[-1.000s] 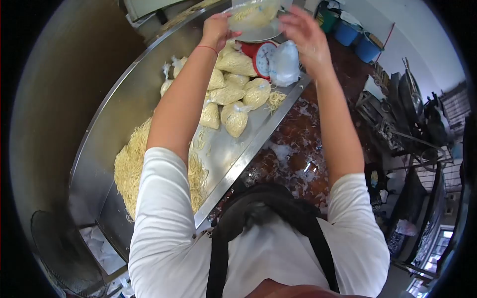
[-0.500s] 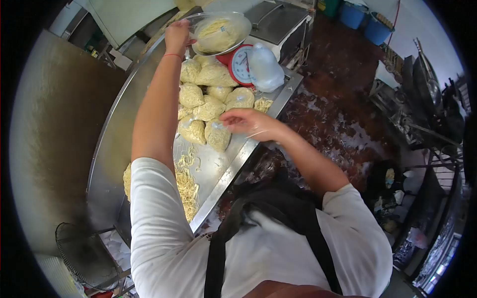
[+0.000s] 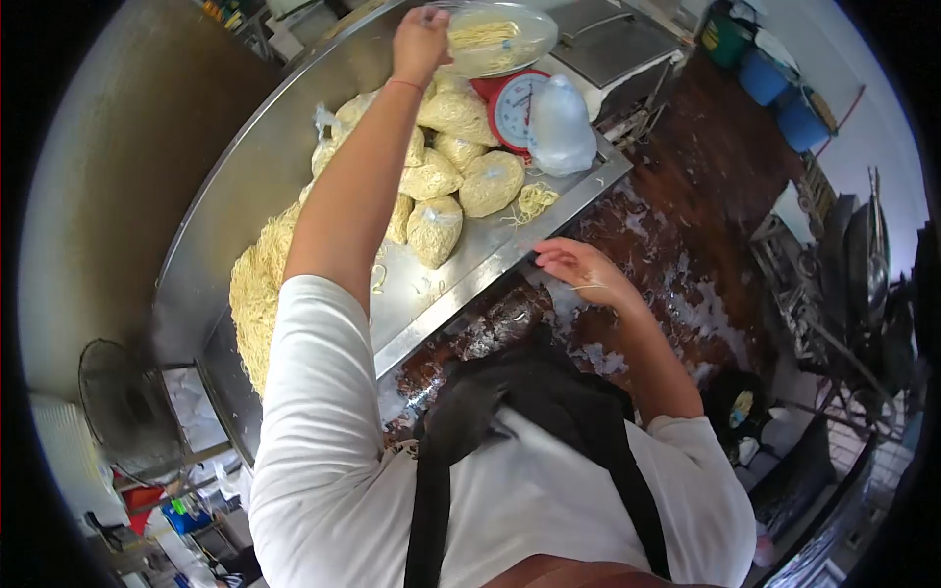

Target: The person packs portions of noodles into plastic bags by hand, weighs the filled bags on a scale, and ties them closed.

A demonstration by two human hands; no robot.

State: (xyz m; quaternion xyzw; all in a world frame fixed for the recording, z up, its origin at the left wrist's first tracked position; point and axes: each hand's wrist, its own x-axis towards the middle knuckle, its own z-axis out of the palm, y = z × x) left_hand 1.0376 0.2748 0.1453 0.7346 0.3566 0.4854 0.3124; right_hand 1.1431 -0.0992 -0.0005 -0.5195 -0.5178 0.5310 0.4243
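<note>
My left hand [image 3: 421, 46] is at the near left rim of a round weighing pan [image 3: 540, 61], its fingers curled. What they hold, if anything, is hidden. Noodles [image 3: 482, 37] lie in the pan, on top of a red dial scale [image 3: 512, 113]. My right hand [image 3: 585, 270] hangs just off the metal table's front edge, fingers loosely bent and nothing visible in them. Between my arms, several clear bags of yellow noodles [image 3: 434, 231] are piled on the metal table [image 3: 443, 286]. A small loose bunch of noodles [image 3: 535, 200] lies near the table's edge.
A clear plastic bundle [image 3: 562, 127] leans beside the scale. Loose noodles [image 3: 263, 284] are heaped at the table's left, partly behind my left arm. A fan [image 3: 125, 412] stands at lower left. Blue buckets [image 3: 806, 120] sit on the wet floor [image 3: 642, 265] at upper right.
My right hand has come away from the noodle bags, back past the table's edge. My left hand stays at the pan. The view has shifted, showing more of the noodle heap.
</note>
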